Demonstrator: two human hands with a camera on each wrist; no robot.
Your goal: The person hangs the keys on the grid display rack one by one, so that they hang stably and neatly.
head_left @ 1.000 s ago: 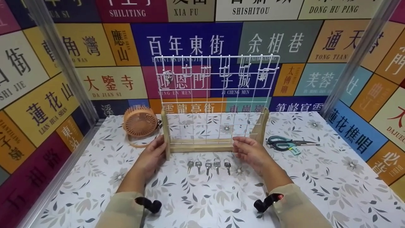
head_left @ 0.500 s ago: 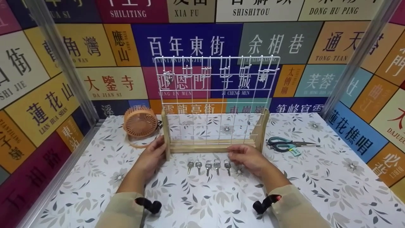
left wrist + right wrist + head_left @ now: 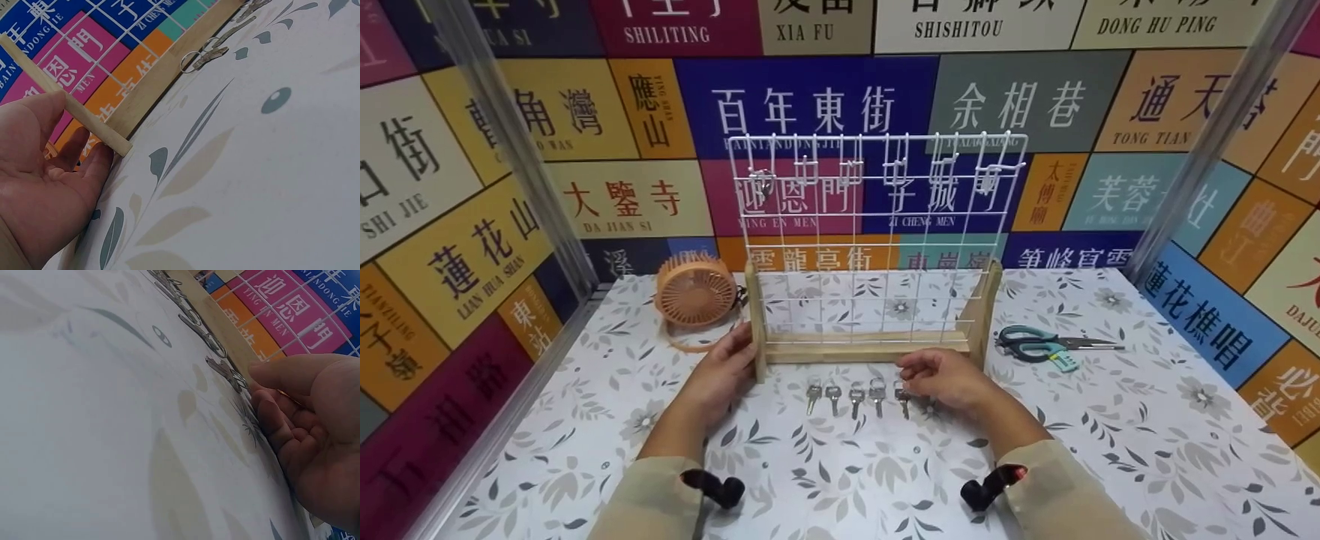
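Note:
A white wire grid rack [image 3: 874,244] on a wooden base [image 3: 855,352] stands upright before me, hooks along its top. My left hand [image 3: 725,373] holds the left wooden upright [image 3: 93,126], thumb and fingers at its edges. Several metal keys with rings lie in a row in front of the base. My right hand [image 3: 949,376] is low over the table at the rightmost key [image 3: 903,396]. In the right wrist view, thumb and bent fingers stand slightly apart, fingertips right at the ring of this key [image 3: 224,371].
An orange fan [image 3: 697,292] stands left of the rack, behind my left hand. Scissors with dark and teal handles [image 3: 1031,343] lie to the right. Something small and metallic hangs on the leftmost hook [image 3: 763,180]. Walls with printed signs enclose the leaf-patterned table [image 3: 840,480].
My right hand has come down and slightly left, from before the grid's lower right to the rightmost key. The left hand stays at the upright.

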